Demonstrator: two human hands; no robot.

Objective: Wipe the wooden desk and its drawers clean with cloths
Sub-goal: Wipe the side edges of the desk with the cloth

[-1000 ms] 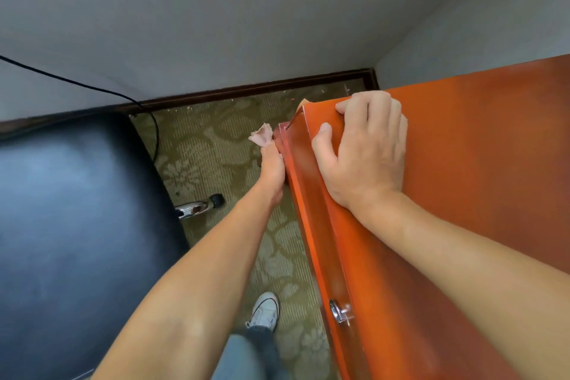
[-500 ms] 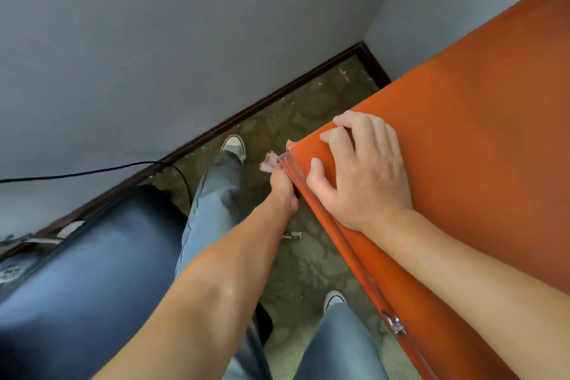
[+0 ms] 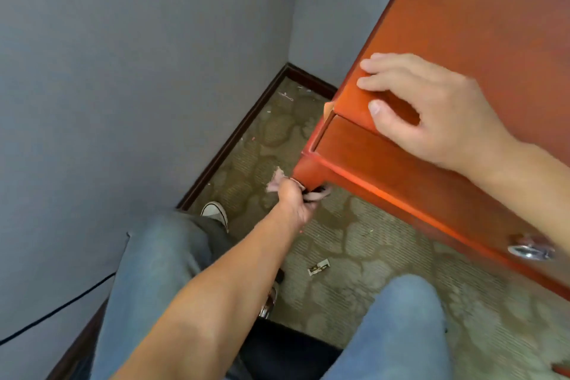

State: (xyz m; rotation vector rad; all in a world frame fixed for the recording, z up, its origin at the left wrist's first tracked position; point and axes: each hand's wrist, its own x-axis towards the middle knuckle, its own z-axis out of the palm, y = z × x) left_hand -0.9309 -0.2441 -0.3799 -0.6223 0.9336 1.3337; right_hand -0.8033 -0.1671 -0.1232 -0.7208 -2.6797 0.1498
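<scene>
Cloth (image 3: 275,183), pink and bunched, sits in your left hand (image 3: 296,199), fingers curled round it, pressed against the lower corner of the desk (image 3: 493,40) near the floor. Your right hand (image 3: 428,114) lies on the desk top at its near corner, fingers spread and relaxed, thumb over the front edge, gripping nothing. Below that edge runs a drawer (image 3: 401,170) with a metal pull (image 3: 529,250). A scrap (image 3: 318,267) lies on the carpet (image 3: 354,287) between your knees.

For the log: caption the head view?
Left hand wipes orange wooden desk leg with pink cloth; right hand braces on top.
</scene>
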